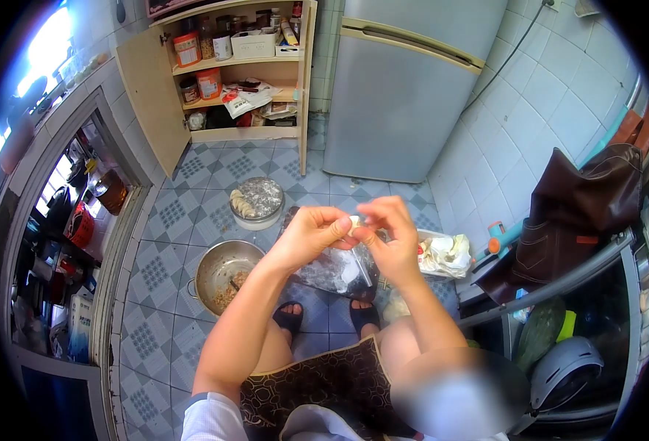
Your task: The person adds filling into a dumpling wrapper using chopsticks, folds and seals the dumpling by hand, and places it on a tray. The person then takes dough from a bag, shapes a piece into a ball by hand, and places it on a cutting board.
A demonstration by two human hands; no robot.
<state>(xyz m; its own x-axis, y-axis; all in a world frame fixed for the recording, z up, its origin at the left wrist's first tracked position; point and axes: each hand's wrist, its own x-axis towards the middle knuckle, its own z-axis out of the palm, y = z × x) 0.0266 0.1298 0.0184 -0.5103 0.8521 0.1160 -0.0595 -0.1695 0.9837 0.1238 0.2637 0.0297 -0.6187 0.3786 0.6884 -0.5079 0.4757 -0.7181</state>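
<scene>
My left hand and my right hand meet in front of me, raised above the floor. Between their fingertips they pinch a small pale dumpling, partly covered by the fingers. Below my hands is a dark, flour-dusted board with a pale rolling pin on it. To the left, a metal pot holds minced filling with a dark utensil handle in it. Behind it stands a floured round tray, with a few folded dumplings along its left edge.
A container with a crumpled white plastic bag sits to the right. Ahead are an open cupboard of jars and packets and a fridge. A brown apron and a grey helmet are at the right; a doorway is left.
</scene>
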